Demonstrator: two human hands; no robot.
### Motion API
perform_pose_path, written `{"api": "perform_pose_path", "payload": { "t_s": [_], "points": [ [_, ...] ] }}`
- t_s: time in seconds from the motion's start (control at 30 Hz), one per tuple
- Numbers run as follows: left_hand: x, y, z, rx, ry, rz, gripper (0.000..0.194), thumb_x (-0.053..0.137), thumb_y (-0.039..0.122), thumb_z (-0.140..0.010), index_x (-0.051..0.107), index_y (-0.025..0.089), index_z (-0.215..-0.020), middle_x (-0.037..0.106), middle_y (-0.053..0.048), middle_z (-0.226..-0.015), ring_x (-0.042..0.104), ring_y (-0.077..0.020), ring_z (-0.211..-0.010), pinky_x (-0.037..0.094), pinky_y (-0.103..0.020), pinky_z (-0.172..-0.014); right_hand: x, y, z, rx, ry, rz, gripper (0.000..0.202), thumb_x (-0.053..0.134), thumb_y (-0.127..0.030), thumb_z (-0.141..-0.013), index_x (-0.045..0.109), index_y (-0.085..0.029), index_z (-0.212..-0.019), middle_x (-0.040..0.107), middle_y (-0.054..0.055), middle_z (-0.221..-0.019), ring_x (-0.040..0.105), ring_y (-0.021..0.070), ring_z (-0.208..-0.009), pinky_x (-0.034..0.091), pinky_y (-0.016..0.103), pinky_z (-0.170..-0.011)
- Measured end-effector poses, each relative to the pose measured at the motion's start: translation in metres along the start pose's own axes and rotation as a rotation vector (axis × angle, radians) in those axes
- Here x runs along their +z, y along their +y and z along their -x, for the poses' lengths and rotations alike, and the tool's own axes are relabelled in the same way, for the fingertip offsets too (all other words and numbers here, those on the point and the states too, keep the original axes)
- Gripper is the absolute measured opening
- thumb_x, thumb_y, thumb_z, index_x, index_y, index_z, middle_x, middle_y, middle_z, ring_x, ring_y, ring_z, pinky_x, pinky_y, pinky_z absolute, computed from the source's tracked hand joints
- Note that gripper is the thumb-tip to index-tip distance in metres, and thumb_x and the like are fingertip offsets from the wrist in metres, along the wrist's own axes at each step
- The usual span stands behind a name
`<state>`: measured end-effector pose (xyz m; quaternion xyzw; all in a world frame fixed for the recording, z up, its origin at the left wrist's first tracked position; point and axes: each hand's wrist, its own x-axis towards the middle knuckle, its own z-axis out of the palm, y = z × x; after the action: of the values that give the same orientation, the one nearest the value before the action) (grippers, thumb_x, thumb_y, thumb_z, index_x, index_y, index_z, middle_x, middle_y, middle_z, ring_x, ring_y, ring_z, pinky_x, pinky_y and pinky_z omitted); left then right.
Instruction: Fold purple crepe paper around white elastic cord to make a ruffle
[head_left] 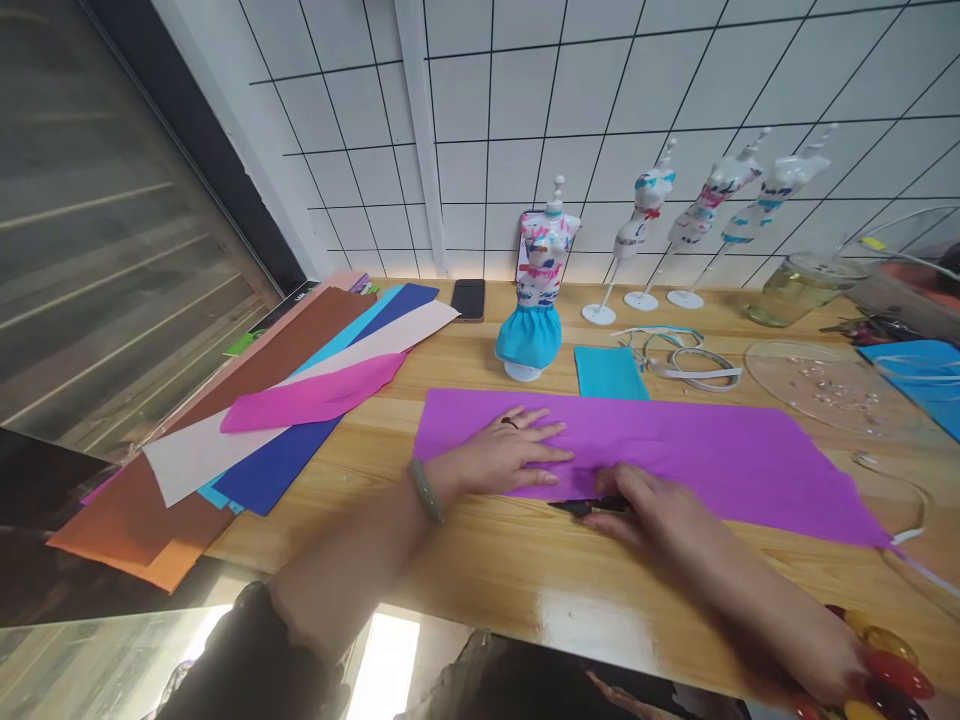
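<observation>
A long piece of purple cloth point(697, 450) lies flat across the table in front of me. My left hand point(514, 452) rests on its left part, palm down with the fingers spread, and wears a ring and a bangle. At the cloth's near edge, my right hand point(637, 505) is closed around dark scissors point(581, 506), whose pointed end faces left. The fingers hide most of their handle. Just behind the cloth are a small blue cloth piece point(610, 373) and a painted mini dress form point(545, 260) wearing a gathered blue skirt point(529, 337).
Strips of coloured cloth point(262, 400) are heaped at the left. A phone point(468, 299) lies near the wall. At the right are several bare dress forms point(645, 215), coiled elastic point(697, 370), a clear plate point(817, 390) with small bits, and a glass jar point(802, 288).
</observation>
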<state>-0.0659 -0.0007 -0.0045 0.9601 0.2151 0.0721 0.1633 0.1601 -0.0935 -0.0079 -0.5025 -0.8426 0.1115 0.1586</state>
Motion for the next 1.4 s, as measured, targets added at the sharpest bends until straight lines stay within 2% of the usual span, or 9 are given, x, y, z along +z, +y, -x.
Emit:
{"api": "perform_pose_path", "payload": {
  "t_s": [0.43,0.67,0.93,1.13,1.4],
  "points": [
    [0.001,-0.001,0.0,0.002,0.014,0.021,0.043,0.039,0.047,-0.089,0.05,0.029,-0.126,0.032,-0.001,-0.145,0.015,-0.0223,-0.137,0.013,-0.041,-0.111,0.004,-0.003,0.0,0.024,0.046,-0.008,0.023,0.055,-0.041,-0.083,0.052,-0.021,-0.095,0.066,0.005,-0.082,0.063,0.0194,-0.069,0.044,0.027,-0.053],
    [0.001,-0.001,0.0,-0.005,0.01,0.011,0.043,0.038,0.049,-0.089,0.051,0.03,-0.125,0.032,0.0,-0.145,0.015,-0.022,-0.137,0.013,-0.039,-0.111,0.009,-0.007,-0.005,0.035,0.016,-0.009,0.024,0.055,-0.041,-0.083,0.051,-0.02,-0.094,0.067,0.005,-0.085,0.065,0.0206,-0.074,0.048,0.029,-0.058],
    [0.0,0.0,0.0,-0.003,-0.001,0.002,0.044,0.038,0.048,-0.089,0.05,0.028,-0.126,0.031,-0.001,-0.145,0.015,-0.0227,-0.137,0.013,-0.04,-0.111,0.009,-0.005,-0.002,0.022,0.08,0.011,0.024,0.055,-0.042,-0.083,0.054,-0.021,-0.096,0.066,0.002,-0.074,0.063,0.0183,-0.061,0.043,0.026,-0.051],
    [0.0,0.0,0.001,0.008,0.009,-0.011,0.044,0.038,0.048,-0.089,0.05,0.028,-0.126,0.032,-0.001,-0.145,0.015,-0.0226,-0.137,0.014,-0.04,-0.11,0.01,-0.01,-0.003,0.032,0.053,-0.001,0.026,0.056,-0.041,-0.082,0.052,-0.021,-0.097,0.068,0.005,-0.082,0.065,0.0202,-0.069,0.046,0.028,-0.054],
    [0.002,-0.001,0.0,0.01,0.019,-0.019,0.042,0.041,0.046,-0.088,0.051,0.028,-0.125,0.034,-0.002,-0.144,0.017,-0.0231,-0.136,0.015,-0.042,-0.11,0.015,-0.016,-0.009,0.025,0.063,0.031,0.024,0.056,-0.042,-0.082,0.052,-0.021,-0.093,0.068,0.004,-0.078,0.066,0.021,-0.066,0.045,0.027,-0.051]
  ]
}}
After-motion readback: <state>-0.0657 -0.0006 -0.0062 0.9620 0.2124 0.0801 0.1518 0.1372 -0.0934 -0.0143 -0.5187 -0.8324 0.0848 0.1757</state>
